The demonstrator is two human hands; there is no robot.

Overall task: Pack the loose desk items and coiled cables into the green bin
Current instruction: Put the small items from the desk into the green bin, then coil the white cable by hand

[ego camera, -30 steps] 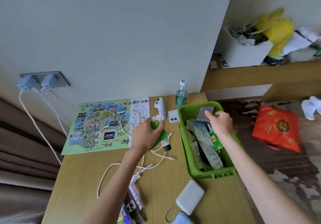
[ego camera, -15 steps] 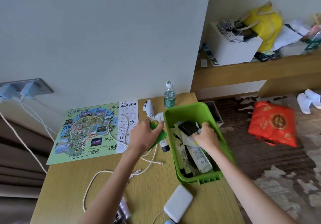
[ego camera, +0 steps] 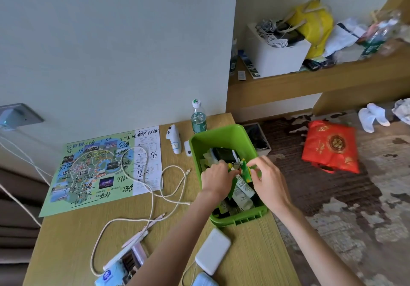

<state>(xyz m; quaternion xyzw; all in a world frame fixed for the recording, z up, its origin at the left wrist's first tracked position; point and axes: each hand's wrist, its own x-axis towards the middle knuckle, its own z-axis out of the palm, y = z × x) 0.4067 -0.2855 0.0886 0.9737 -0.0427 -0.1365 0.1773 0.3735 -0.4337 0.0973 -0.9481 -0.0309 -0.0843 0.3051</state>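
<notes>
The green bin (ego camera: 221,132) stands at the desk's right edge, filled with tubes, packets and a black box (ego camera: 224,153). Both hands are inside it. My left hand (ego camera: 216,178) holds a small green item (ego camera: 235,166) over the contents. My right hand (ego camera: 267,180) pinches a green and yellow packet (ego camera: 246,171) right beside it. A loose white cable (ego camera: 153,188) snakes over the desk left of the bin. In front of the bin lies a white power bank (ego camera: 213,253).
A colourful map sheet (ego camera: 99,170) lies flat at the back left. A white controller (ego camera: 174,139), a small white charger (ego camera: 188,148) and a water bottle (ego camera: 198,119) stand behind the bin. Small packets and a blue item (ego camera: 111,273) sit at the desk's front edge. A red bag (ego camera: 330,148) is on the floor.
My left hand carried the green item from the desk into the bin. My right hand let go of the dark box and now pinches a packet. The view shifted left and down.
</notes>
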